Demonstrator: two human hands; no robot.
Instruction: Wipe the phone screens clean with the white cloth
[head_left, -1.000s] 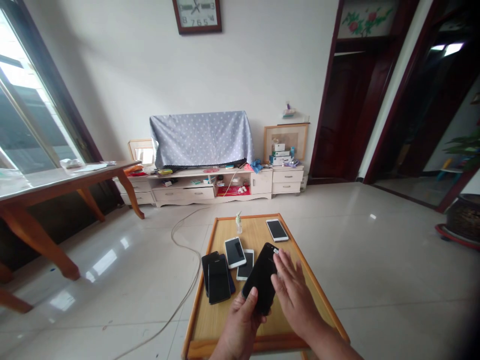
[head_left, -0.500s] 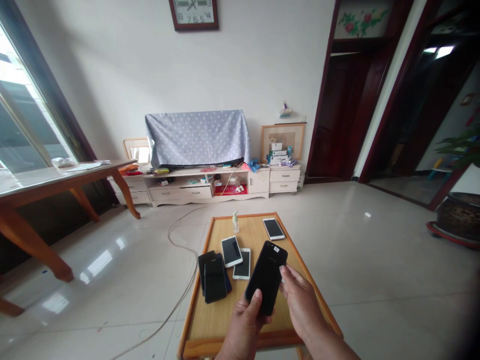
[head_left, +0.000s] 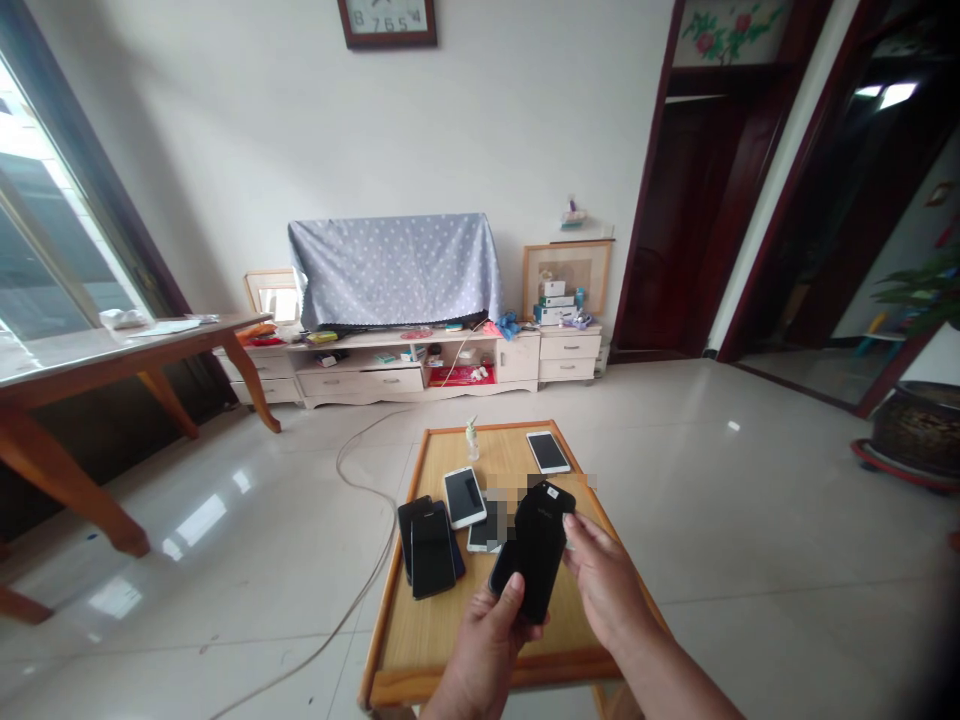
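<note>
A black smartphone point(head_left: 546, 550) is held tilted over the small wooden table point(head_left: 420, 650), its back facing me, with a small white sticker near the top. My left hand point(head_left: 495, 625) is closed around its lower end, thumb lying on the back. At its upper right edge, the fingers of my right hand point(head_left: 600, 565) pinch the side; a pale bit shows there that I cannot make out. Left of my hands, a dark smartphone point(head_left: 433, 552) lies on other dark phones. A white smartphone point(head_left: 465, 497) overlaps another white phone point(head_left: 480, 537), partly hidden by a blocky blurred patch.
Another white phone point(head_left: 548, 452) lies at the table's far right corner. A small clear pump bottle point(head_left: 472, 440) stands near the far edge. Beyond are a low white cabinet point(head_left: 360, 385) and a cloth-covered object point(head_left: 394, 270). A cable point(head_left: 360, 590) runs along the floor at left.
Both hands keep hold of the black smartphone, which has barely moved. My right hand has slid slightly up along its edge. The view has tipped slightly downward.
</note>
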